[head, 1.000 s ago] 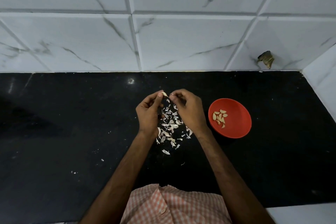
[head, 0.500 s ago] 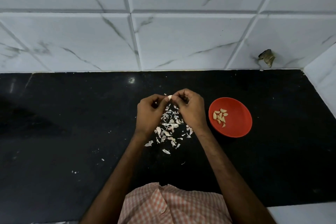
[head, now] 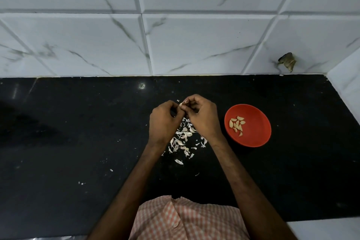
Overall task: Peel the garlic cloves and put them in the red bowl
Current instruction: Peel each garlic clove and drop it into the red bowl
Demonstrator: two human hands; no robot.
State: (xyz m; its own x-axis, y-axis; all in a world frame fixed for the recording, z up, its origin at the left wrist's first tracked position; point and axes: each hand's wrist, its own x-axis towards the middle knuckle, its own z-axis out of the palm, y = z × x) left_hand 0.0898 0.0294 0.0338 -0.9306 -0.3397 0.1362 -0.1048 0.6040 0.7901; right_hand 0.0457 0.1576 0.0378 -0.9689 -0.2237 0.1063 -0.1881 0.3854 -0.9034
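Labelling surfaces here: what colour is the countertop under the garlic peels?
The countertop is black, seen in the head view.

Black polished stone countertop (head: 78, 122) seen from above, w/ small light glare (head: 142, 85) reflected near back edge. Back wall (head: 194, 45) clad in large white marble-look tiles, grey veins, beveled edges. Broken hole (head: 287, 61) noted in a tile low at right. White side wall (head: 346, 76) met at right corner. Lighting dim.

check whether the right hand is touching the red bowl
Apart. The head view shows a strip of black counter between the right hand and the red bowl; the hand pinches a garlic clove instead.
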